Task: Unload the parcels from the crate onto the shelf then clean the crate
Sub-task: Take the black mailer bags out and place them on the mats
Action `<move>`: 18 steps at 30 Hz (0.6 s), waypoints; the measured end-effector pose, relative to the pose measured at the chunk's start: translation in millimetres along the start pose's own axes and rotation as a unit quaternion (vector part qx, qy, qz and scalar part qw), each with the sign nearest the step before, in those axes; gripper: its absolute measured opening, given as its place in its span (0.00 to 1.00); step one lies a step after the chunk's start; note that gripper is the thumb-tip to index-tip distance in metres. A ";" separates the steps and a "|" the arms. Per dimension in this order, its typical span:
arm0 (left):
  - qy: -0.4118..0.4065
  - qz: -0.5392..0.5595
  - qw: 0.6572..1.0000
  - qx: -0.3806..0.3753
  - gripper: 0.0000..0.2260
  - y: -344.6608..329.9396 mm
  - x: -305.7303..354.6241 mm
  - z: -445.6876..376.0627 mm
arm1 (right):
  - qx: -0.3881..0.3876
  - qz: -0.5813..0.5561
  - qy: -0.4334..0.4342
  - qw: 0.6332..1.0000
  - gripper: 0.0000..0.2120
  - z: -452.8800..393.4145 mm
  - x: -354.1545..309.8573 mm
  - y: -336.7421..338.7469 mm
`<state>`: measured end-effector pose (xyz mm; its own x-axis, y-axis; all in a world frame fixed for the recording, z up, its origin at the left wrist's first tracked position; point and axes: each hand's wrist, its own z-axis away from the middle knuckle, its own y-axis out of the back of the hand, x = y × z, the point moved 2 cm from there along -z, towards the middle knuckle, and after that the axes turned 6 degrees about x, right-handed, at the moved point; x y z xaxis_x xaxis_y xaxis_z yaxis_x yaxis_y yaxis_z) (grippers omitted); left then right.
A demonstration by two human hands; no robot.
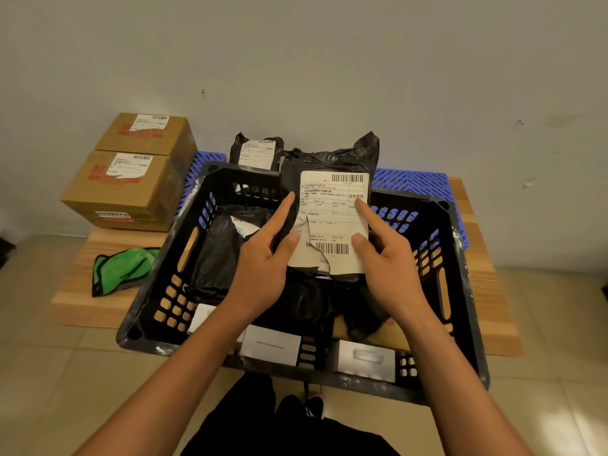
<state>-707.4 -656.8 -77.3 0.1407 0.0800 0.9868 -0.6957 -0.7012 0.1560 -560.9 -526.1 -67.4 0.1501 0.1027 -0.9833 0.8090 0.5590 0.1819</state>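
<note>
A black slatted crate [460, 291] sits near, on a low wooden platform. Above it a black bagged parcel [329, 179] is held upright (its white label torn at the lower left). Another black parcel [220, 251] lies inside at left; a third [256, 153] stands beyond the far rim.

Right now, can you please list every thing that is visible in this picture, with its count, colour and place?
black plastic crate: one, black, on the wooden platform, nearest the person
black plastic parcel with white label: one, held over the crate
other black plastic parcels: at least one in the crate, one behind it
brown cardboard boxes: two, stacked, far left
white boxes: at least two, at crate's near wall
green cloth: one, left of crate
blue plastic pallet: one, behind crate
wooden platform: one, on the floor
left hand, right hand: both hold the labelled parcel
</note>
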 end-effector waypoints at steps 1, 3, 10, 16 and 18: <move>-0.006 -0.007 1.000 -0.002 0.25 3.0 1.1 -6.3 | 0.004 -0.001 -0.001 1.000 0.27 -5.1 -1.4 -2.3; -0.022 -0.024 0.999 -0.008 0.26 8.8 2.3 -21.6 | 0.011 -0.005 -0.001 1.000 0.27 -16.3 -5.0 -7.1; -0.108 -0.088 0.989 -0.051 0.22 26.3 11.8 -91.7 | 0.032 0.007 0.017 0.999 0.27 -77.5 -25.4 -29.4; -0.106 -0.139 0.983 -0.051 0.20 46.4 19.3 -170.2 | 0.022 0.029 0.020 0.999 0.24 -144.2 -41.0 -51.1; -0.112 -0.156 0.980 -0.053 0.19 51.8 19.6 -195.2 | 0.020 0.039 0.015 0.999 0.23 -166.7 -43.3 -56.1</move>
<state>-878.2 -553.2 -41.5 0.5019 0.1130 0.8575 -0.6617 -0.5883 0.4648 -707.6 -424.7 -35.1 0.1973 0.1702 -0.9655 0.8170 0.5157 0.2579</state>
